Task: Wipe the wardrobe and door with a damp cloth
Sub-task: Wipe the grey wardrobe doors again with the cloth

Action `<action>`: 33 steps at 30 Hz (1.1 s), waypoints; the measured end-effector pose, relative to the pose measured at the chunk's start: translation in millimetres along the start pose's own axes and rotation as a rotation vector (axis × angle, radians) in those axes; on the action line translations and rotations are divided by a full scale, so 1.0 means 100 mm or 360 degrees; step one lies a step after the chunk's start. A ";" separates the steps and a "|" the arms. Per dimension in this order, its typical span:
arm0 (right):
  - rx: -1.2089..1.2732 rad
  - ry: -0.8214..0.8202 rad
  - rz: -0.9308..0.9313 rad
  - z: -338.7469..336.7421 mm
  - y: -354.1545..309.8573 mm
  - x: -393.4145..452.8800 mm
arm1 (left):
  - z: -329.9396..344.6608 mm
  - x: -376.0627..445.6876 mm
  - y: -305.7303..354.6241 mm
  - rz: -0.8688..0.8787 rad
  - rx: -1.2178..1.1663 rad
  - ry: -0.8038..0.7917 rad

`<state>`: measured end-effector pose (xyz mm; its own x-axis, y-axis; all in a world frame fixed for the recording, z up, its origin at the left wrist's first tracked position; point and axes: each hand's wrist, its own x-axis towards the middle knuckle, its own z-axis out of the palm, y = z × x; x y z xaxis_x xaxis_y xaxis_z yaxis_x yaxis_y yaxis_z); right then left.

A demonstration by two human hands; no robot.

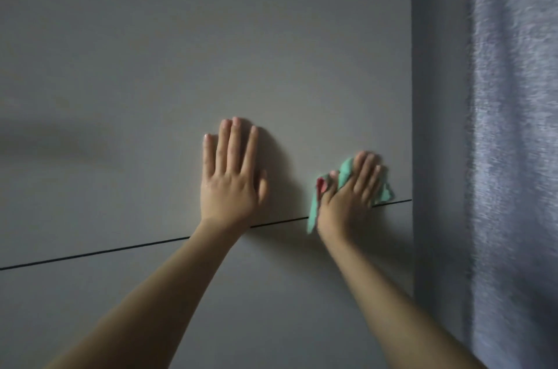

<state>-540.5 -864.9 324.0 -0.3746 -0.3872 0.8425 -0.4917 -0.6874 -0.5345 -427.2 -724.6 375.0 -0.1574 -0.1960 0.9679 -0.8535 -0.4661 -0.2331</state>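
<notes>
Head view shows the left hand (231,178) flat and open on the wardrobe panel (211,51) just above its horizontal seam (90,253), the right hand (351,192) pressing a green cloth (345,170) beside it near the seam, so wiping looks underway, finished extent untellable.

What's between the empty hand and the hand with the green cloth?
Only bare grey wardrobe panel lies between the left hand and the right hand pressing the cloth, with the dark seam running just below. The head view shows this.
</notes>
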 end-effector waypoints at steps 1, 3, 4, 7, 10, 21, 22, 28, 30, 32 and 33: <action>-0.0007 -0.0090 -0.0204 -0.04 -0.05 -0.18 | 0.02 0.00 0.00 0.0013 0.0024 0.0005; -0.0047 -0.0257 -0.0701 -0.12 0.07 -0.33 | 0.03 0.00 -0.01 0.0017 0.0054 0.0019; -0.0076 -0.0269 -0.0809 -0.12 0.22 -0.24 | 0.04 0.00 0.00 0.0017 0.0055 0.0031; -0.0090 -0.0082 -0.0316 -0.07 0.66 0.22 | 0.05 -0.02 0.03 0.0019 0.0059 0.0022; -0.0043 -0.0100 0.0023 0.00 0.89 0.47 | 0.07 -0.01 0.04 0.0006 0.0070 0.0003; -0.0086 -0.0461 -0.0642 -0.21 0.60 -1.05 | -0.01 0.02 0.03 0.0005 -0.0094 -0.0015; -0.0105 -0.0435 -0.0612 -0.20 0.65 -0.95 | -0.06 -0.01 0.03 -0.0011 -0.0146 -0.0019; -0.0076 -0.0033 -0.0019 -0.06 0.48 -0.37 | -0.35 -0.50 -0.26 -0.0306 -0.0089 -0.0227; -0.0098 -0.0079 -0.0175 -0.06 0.24 -0.69 | -0.38 -0.68 -0.44 -0.0360 -0.0044 -0.0239; -0.0049 -0.0311 -0.0568 -0.13 -0.02 -1.17 | -0.38 -0.78 -0.53 -0.0336 -0.0037 -0.0215; -0.0013 -0.0407 -0.0803 -0.15 -0.10 -1.38 | -0.38 -0.82 -0.56 -0.0317 -0.0043 -0.0205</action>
<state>-496.1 -795.3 212.5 0.1106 -0.1493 0.9826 -0.5670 -0.8215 -0.0610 -385.1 -649.8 312.1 0.0787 -0.2119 0.9741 -0.8746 -0.4836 -0.0345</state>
